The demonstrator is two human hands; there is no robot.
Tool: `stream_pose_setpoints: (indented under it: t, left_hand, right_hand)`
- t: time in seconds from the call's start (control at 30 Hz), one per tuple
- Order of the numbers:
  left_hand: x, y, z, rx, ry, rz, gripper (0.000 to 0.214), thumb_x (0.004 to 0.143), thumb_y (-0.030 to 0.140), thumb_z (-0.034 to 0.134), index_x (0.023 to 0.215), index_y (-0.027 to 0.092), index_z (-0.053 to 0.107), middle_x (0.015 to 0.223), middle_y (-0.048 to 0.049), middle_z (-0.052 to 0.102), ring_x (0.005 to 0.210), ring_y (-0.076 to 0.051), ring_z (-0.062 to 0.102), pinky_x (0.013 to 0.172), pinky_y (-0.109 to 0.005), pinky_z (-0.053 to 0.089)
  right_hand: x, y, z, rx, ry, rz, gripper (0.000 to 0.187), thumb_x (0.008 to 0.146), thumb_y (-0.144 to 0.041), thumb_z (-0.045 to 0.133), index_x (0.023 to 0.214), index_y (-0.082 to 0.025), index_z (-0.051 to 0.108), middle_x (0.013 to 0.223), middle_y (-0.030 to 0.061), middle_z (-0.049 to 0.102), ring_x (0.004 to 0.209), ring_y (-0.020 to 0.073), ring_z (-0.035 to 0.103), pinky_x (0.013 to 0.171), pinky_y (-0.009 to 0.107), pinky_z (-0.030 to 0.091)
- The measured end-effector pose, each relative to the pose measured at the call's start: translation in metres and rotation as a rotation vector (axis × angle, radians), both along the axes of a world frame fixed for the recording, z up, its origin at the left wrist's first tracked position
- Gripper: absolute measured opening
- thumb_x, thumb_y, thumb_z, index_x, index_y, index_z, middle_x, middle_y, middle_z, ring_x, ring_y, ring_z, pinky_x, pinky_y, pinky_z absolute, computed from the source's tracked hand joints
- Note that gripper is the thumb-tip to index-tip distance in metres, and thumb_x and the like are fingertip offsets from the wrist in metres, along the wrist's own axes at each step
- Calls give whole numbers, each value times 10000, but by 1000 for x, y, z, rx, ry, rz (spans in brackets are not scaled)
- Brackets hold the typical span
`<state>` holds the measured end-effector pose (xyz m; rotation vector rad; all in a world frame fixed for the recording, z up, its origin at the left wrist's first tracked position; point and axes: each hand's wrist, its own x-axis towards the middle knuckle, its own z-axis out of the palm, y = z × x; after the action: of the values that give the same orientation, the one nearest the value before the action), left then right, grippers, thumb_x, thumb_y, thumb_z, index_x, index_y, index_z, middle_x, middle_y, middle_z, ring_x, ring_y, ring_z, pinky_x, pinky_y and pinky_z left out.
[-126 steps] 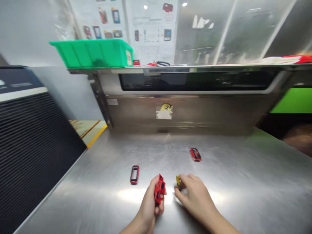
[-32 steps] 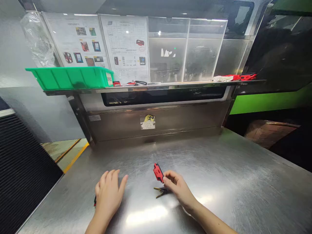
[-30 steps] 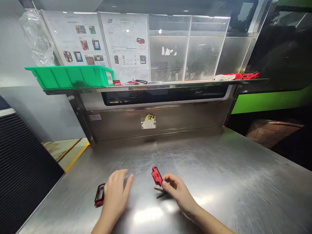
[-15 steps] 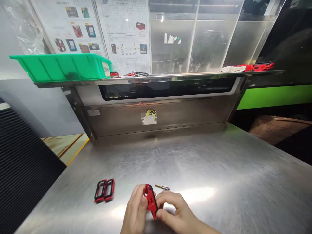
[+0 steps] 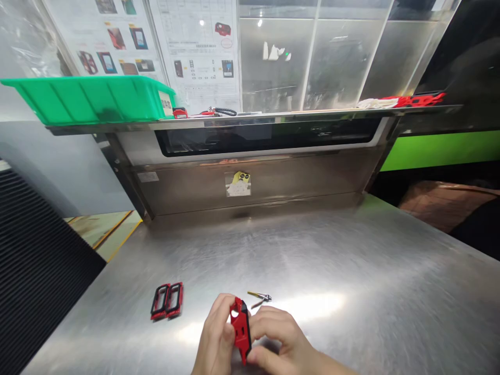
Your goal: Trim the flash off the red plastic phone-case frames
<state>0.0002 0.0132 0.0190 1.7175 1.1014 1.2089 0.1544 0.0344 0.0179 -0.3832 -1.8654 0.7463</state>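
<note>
Both hands hold one small red plastic case (image 5: 239,327) upright above the near edge of the steel table (image 5: 351,271). My left hand (image 5: 213,341) grips its left side with fingers curled. On the right side, my right hand (image 5: 279,338) pinches it. Two more red-and-black cases (image 5: 167,300) lie flat side by side on the table, left of my hands. Small yellow-handled nippers (image 5: 259,298) lie on the table just beyond my right hand.
A green bin (image 5: 89,99) stands on the shelf above the table at the left, with small tools (image 5: 213,111) beside it and red parts (image 5: 414,99) at the shelf's right end. Instruction sheets (image 5: 195,47) hang behind. A black ribbed panel (image 5: 35,250) borders the table's left side.
My left hand left the cases on the table and joined my right hand on the red case. The nippers now lie free on the table. The camera tilted down slightly.
</note>
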Motion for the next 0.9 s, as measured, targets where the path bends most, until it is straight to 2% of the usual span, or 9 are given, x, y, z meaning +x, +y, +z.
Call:
stream_pose_setpoints:
  t: [0.2,0.3,0.37,0.43,0.53,0.7,0.9]
  left_hand:
    - [1,0,-4,21,-17,41,564,807,707,249,807,222,537,760,-21,510,702,-209,531,676,-339,397]
    - [1,0,-11,-32,-67,96,609,794,719,273,1023,225,546,863,-51,590,795,-243,582,739,-373,434]
    - [1,0,-16,-65,-78,136,696,780,739,261,1190,220,482,938,-73,611,877,-269,588,766,-395,448]
    - [0,0,-20,-71,-61,149,739,780,743,241,1257,219,450,975,-84,614,909,-276,586,779,-408,454]
    - [-1,1,-19,-24,-26,130,697,798,721,243,1254,250,480,971,-73,619,858,-258,597,781,-414,465]
    - [-3,2,-12,118,58,86,608,819,693,254,1237,335,511,885,-33,628,694,-200,599,679,-349,475]
    - [-3,4,-13,175,194,97,681,800,717,248,1239,267,511,800,-38,652,685,-216,600,667,-338,471]
  right_hand:
    - [1,-2,0,-40,-17,8,315,906,-434,496,779,-186,643,663,51,676,610,147,585,625,244,454]
    - [1,-3,-1,-102,-28,23,307,893,-430,512,760,-184,639,642,43,655,612,149,579,618,247,450]
    - [1,-3,-3,-137,-34,30,319,886,-443,515,748,-181,633,630,37,636,605,147,569,611,248,446]
    - [2,-3,-4,-154,-39,24,331,881,-457,514,740,-180,629,623,31,616,599,145,561,607,247,444]
    - [2,-3,-4,-179,-45,10,375,873,-501,501,727,-180,629,617,29,601,594,147,557,605,252,443]
    - [3,-4,-3,-244,-71,-6,479,867,-579,451,710,-169,642,619,51,616,592,159,558,603,265,438]
    - [3,-7,0,-356,-56,-2,527,852,-608,453,652,-159,643,593,41,597,580,150,543,597,259,435]
